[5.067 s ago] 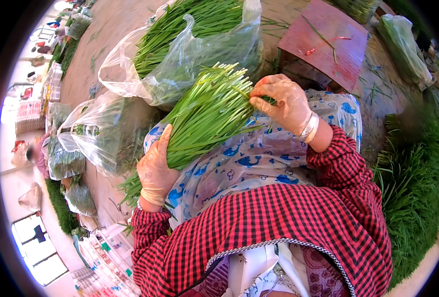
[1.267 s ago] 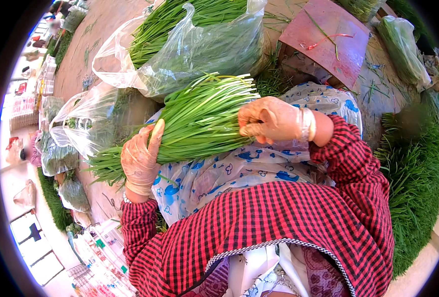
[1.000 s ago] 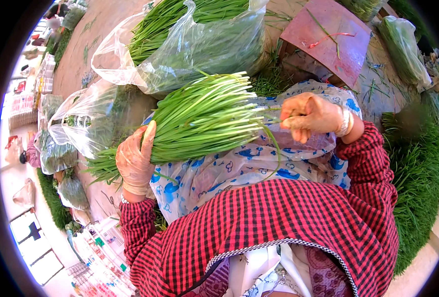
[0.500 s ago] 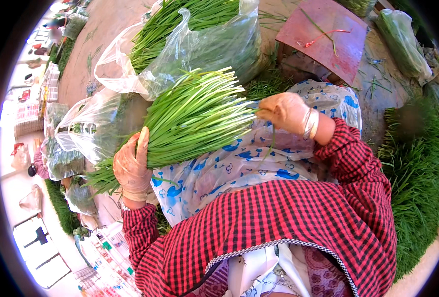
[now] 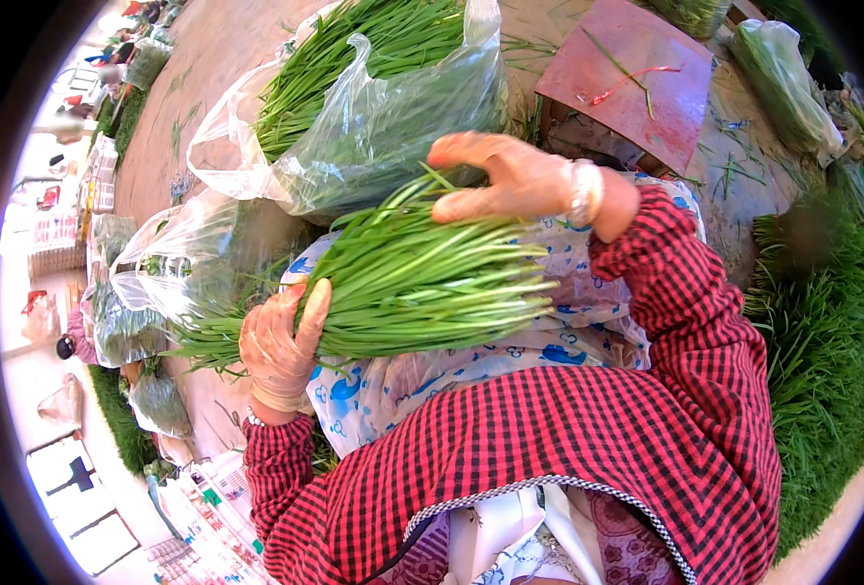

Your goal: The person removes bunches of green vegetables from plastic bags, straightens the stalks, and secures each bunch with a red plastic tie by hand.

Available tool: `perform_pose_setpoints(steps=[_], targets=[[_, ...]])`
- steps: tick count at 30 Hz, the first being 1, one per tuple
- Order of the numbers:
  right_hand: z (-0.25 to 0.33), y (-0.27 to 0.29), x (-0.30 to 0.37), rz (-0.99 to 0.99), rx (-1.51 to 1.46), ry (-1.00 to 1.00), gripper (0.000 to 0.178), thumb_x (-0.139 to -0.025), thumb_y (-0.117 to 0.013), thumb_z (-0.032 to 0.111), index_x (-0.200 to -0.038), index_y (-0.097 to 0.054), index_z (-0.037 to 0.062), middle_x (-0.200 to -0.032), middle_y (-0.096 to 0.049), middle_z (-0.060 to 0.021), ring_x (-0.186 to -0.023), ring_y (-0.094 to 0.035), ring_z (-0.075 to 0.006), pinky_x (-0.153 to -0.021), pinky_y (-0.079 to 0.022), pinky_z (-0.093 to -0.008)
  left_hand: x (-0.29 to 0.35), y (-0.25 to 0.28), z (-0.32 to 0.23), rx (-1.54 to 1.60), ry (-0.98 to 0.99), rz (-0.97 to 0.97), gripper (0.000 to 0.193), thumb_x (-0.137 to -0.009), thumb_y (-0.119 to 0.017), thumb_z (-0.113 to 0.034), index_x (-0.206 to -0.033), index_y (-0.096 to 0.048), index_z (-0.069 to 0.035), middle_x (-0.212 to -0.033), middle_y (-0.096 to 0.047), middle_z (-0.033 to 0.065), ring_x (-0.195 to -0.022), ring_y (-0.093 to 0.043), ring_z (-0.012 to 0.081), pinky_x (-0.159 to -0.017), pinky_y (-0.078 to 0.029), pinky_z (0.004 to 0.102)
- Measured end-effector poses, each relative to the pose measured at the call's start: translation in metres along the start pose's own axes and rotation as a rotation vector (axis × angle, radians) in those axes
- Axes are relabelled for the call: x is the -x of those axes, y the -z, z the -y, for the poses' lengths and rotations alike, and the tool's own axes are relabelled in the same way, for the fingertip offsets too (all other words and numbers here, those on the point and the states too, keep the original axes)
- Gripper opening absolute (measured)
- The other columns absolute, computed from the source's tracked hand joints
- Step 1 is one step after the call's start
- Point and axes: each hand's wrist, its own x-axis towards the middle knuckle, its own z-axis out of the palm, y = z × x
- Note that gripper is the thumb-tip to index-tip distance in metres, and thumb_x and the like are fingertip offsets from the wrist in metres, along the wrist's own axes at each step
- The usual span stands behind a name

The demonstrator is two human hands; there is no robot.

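Note:
A thick bundle of garlic chives lies across my lap, its pale cut ends to the right and its green tips to the left. My left hand, in a thin clear glove, is closed round the leafy part. Over the upper edge of the bundle, near the pale stalks, hovers my gloved right hand. Its thumb and fingers are spread, and nothing is in them. Beneath the chives a whitish plastic apron with blue prints covers my lap.
Ahead, a clear plastic bag holds more long chives. A reddish square stool with a red tie on top stands at the far right. Along the right side runs a big pile of greens. A bagged bundle lies beyond it.
My right hand has left the cut ends, moved left above the bundle and spread its fingers. The bundle has turned flatter and shifted right, with my left hand following slightly.

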Motion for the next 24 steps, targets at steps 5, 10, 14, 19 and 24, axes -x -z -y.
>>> perform_pose_setpoints(steps=[5,10,14,19,24], targets=[[0.026,-0.016,-0.010,0.078,-0.194,0.021,0.029,-0.094,-0.068,0.033,-0.103,-0.072,0.0058,-0.097,-0.070,-0.0125,-0.093,-0.067,-0.0307,-0.081,-0.052,-0.0395,-0.004,0.004,-0.002,0.009,-0.039,-0.024,0.053,-0.080,-0.071,-0.011,-0.131,-0.061,-0.024,-0.116,-0.064,0.0021,-0.094,-0.064,0.0199,-0.076,-0.053,0.0351],[0.051,0.005,0.008,0.151,-0.189,-0.139,0.022,-0.099,-0.061,0.025,-0.096,-0.069,0.0045,-0.089,-0.067,-0.0091,-0.086,-0.066,-0.0266,-0.077,-0.051,-0.0365,0.002,0.002,-0.003,0.033,-0.037,-0.004,0.053,-0.079,-0.072,-0.010,-0.130,-0.061,-0.024,-0.117,-0.063,0.0016,-0.096,-0.064,0.0194,-0.076,-0.053,0.0348],[0.024,0.011,0.032,-0.064,-0.302,-0.143,0.027,-0.103,-0.056,0.028,-0.091,-0.067,0.0064,-0.079,-0.064,-0.0011,-0.063,-0.057,-0.0129,-0.059,-0.045,-0.0285,0.002,-0.004,-0.005,0.087,0.002,-0.011,0.052,-0.081,-0.071,-0.010,-0.130,-0.062,-0.023,-0.115,-0.065,0.0016,-0.096,-0.064,0.0195,-0.079,-0.053,0.0343],[-0.039,0.068,0.075,-0.091,-0.253,-0.643,0.036,-0.100,-0.060,0.038,-0.089,-0.068,0.0053,-0.062,-0.059,0.0015,-0.052,-0.049,-0.0110,-0.049,-0.039,-0.0279,0.018,-0.013,0.002,0.065,0.071,-0.014,0.050,-0.082,-0.066,-0.011,-0.131,-0.061,-0.020,-0.116,-0.067,0.0025,-0.094,-0.065,0.0207,-0.081,-0.052,0.0357],[-0.062,0.047,0.071,0.169,0.090,-0.582,0.077,-0.093,-0.062,0.057,-0.146,-0.048,0.0032,-0.141,-0.056,-0.0214,-0.131,-0.055,-0.0301,-0.103,-0.048,-0.0363,0.016,-0.017,0.003,0.082,0.097,-0.008,0.057,-0.080,-0.069,-0.016,-0.135,-0.060,-0.016,-0.117,-0.067,0.0060,-0.094,-0.065,0.0259,-0.081,-0.052,0.0381]])
